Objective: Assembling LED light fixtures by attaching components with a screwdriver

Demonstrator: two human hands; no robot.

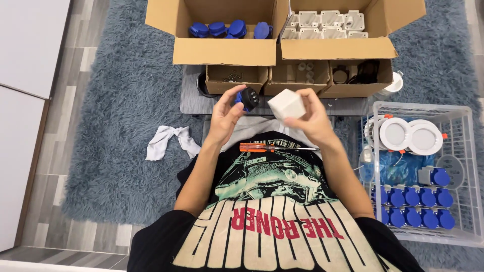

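My left hand (225, 115) grips a blue and black socket insert (247, 98), raised in front of me. My right hand (312, 117) holds a white square box housing (287, 104) just to the right of it; the two parts are a little apart. An orange-handled screwdriver (262, 147) lies across my lap below both hands. I am sitting on a grey shaggy rug (116, 126).
Ahead stand open cardboard boxes: one with blue parts (229, 29), one with white housings (325, 25), and smaller boxes (297, 75) with small parts. A white wire basket (466, 151) at right holds round white lamps and several blue-capped assemblies. A white cloth (169, 141) lies at left.
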